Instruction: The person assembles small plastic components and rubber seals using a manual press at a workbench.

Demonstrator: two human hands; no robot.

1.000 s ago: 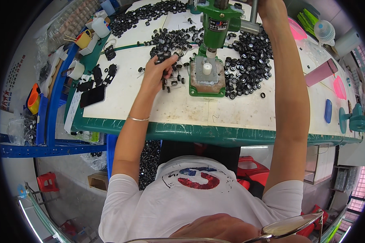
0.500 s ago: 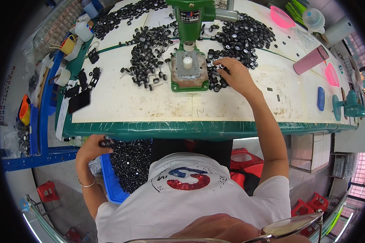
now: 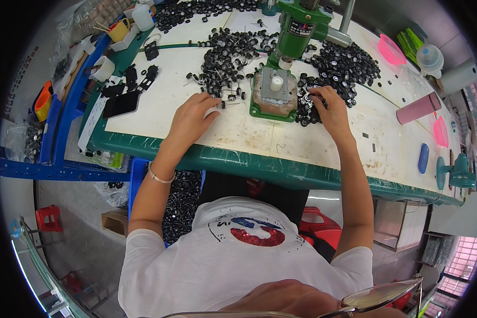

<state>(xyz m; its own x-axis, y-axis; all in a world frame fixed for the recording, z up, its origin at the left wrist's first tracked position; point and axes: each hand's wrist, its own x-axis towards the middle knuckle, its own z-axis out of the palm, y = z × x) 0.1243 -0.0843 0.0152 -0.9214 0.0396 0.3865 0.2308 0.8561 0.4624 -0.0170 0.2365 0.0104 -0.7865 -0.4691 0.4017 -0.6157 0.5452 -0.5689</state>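
My left hand (image 3: 193, 117) is over the table, thumb and fingers apart, holding nothing. Its fingertips are beside a small black wheel on a thin metal axle (image 3: 224, 105), at the near edge of a heap of wheels with axles (image 3: 222, 63). My right hand (image 3: 331, 112) is at the near end of a pile of loose black wheels (image 3: 344, 66); its thumb and forefinger are bent around a small black wheel there, partly hidden by the fingers. Between my hands stands a green press (image 3: 295, 34) with a white round piece (image 3: 276, 83) on its base plate.
A blue bin (image 3: 136, 185) of wheel parts sits below the green table edge (image 3: 238, 165), under my left arm. A phone (image 3: 121, 105) and black plastic parts lie on the left. On the right are a pink tumbler (image 3: 418, 108), a blue case (image 3: 423, 158) and small fans.
My left hand has risen from above the blue bin to the wheels with axles, and the dark parts it held are gone. My right hand remains at the loose wheels. The view has shifted.
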